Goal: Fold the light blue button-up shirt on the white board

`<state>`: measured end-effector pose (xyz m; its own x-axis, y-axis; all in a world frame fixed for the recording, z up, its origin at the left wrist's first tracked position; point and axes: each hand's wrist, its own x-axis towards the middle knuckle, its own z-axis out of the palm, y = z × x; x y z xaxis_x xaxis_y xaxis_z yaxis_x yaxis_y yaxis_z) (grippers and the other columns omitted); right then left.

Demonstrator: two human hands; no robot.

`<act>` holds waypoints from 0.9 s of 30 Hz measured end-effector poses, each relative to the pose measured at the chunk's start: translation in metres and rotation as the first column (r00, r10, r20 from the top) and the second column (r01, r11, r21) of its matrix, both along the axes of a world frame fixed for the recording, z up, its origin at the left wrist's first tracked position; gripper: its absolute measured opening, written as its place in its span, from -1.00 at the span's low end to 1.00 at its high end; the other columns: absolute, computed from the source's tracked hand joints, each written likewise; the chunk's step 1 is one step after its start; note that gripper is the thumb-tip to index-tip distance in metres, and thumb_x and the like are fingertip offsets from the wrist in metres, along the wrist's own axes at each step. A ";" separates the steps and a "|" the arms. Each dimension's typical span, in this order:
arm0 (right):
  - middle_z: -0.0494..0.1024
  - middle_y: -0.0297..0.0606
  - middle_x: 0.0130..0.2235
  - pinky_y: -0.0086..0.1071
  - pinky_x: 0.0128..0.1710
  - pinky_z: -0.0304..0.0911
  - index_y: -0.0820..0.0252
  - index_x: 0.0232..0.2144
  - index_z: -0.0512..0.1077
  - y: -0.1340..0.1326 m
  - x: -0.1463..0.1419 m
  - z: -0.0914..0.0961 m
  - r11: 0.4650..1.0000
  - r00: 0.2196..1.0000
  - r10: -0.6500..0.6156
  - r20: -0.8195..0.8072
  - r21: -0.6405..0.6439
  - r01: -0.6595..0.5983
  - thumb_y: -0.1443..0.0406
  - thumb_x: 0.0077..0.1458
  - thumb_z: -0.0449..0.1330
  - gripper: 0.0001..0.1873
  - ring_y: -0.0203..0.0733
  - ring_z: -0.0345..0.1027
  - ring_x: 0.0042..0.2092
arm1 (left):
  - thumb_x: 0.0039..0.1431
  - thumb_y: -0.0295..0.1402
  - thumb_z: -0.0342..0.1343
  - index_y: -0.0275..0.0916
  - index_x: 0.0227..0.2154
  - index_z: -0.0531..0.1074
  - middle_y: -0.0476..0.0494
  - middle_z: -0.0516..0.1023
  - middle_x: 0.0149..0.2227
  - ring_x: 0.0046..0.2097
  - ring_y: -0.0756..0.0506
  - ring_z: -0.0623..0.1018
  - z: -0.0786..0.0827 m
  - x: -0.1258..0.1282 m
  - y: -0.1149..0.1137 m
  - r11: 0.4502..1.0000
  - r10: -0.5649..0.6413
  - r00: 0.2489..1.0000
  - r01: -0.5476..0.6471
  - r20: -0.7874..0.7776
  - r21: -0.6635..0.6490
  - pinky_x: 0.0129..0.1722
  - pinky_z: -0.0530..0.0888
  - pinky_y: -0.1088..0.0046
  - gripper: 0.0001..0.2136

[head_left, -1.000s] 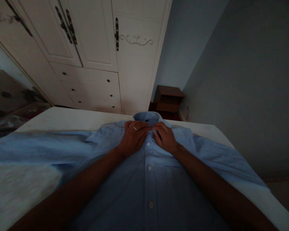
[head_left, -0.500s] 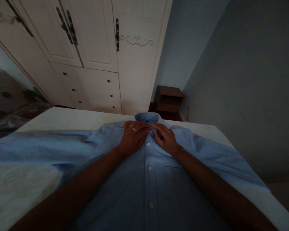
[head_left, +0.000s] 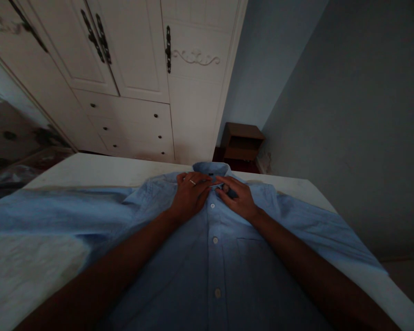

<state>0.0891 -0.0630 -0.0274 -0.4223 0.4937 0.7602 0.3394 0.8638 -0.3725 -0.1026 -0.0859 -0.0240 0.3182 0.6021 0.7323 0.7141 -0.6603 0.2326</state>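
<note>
A light blue long-sleeved shirt (head_left: 179, 257) lies front side up, its sleeves stretched out to both sides. My left hand (head_left: 192, 193), with a ring on one finger, has its fingertips closed on the shirt just below the collar (head_left: 221, 168). Facing it, my right hand (head_left: 238, 197) pinches the same spot with curled fingers. The fingertips of both hands meet over the top of the button placket, so what lies right under them is hidden. Below them a white button (head_left: 212, 206) shows, with more buttons further down. A chest pocket (head_left: 250, 243) is on the right half.
The shirt is spread on a white table (head_left: 100, 168). Behind stands a white wardrobe (head_left: 196, 101) with dark handles and drawers. A brown nightstand (head_left: 243, 138) is in the corner by the grey wall (head_left: 348, 128). Plastic-wrapped items (head_left: 17, 172) lie at far left.
My right hand's thumb and fingers have shifted slightly at the collar opening. My left hand stays almost in place, and the shirt lies as before.
</note>
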 end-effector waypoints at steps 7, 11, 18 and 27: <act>0.52 -0.35 -0.29 -0.45 -0.36 0.37 0.02 0.13 0.30 0.000 -0.001 -0.001 0.999 0.998 -0.033 0.047 0.030 0.032 0.39 0.15 0.14 -0.52 -0.37 0.30 -0.46 | 0.25 -0.40 0.03 -0.17 -0.17 0.51 -0.14 0.58 -0.11 -0.07 -0.16 0.46 -0.001 0.000 0.000 1.000 -0.020 1.000 0.020 -0.011 0.004 -0.05 0.24 0.17 -0.81; 0.55 -0.30 -0.23 -0.39 -0.31 0.40 0.00 0.17 0.25 -0.003 -0.001 -0.001 0.989 0.994 -0.091 0.063 0.122 0.083 0.42 0.14 0.12 -0.45 -0.35 0.32 -0.46 | 0.26 -0.39 0.04 -0.14 -0.19 0.52 -0.11 0.60 -0.15 -0.10 -0.14 0.48 0.002 0.001 -0.003 0.997 -0.016 1.000 0.017 -0.014 0.080 -0.05 0.22 0.18 -0.83; 0.58 -0.22 -0.23 -0.30 -0.25 0.43 0.05 0.17 0.26 -0.003 0.000 -0.002 0.965 0.991 -0.117 0.066 0.242 0.098 0.45 0.11 0.13 -0.43 -0.27 0.41 -0.40 | 0.23 -0.38 0.10 -0.11 -0.21 0.53 -0.10 0.60 -0.10 -0.07 -0.14 0.50 0.000 -0.001 -0.002 0.981 0.005 0.999 0.002 -0.036 0.196 -0.05 0.21 0.18 -0.86; 0.56 -0.32 -0.34 -0.37 -0.30 0.41 0.04 0.15 0.30 -0.001 0.002 -0.004 0.988 0.993 -0.093 0.073 0.132 0.082 0.41 0.14 0.13 -0.49 -0.31 0.38 -0.42 | 0.27 -0.37 0.04 -0.10 -0.16 0.53 -0.09 0.60 -0.07 -0.06 -0.14 0.49 0.001 -0.001 0.000 0.996 -0.075 0.997 0.076 -0.021 0.042 -0.06 0.22 0.18 -0.82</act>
<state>0.0907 -0.0639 -0.0311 -0.4428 0.4317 0.7858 0.4395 0.8684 -0.2293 -0.1041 -0.0857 -0.0232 0.3761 0.5443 0.7499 0.6657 -0.7216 0.1899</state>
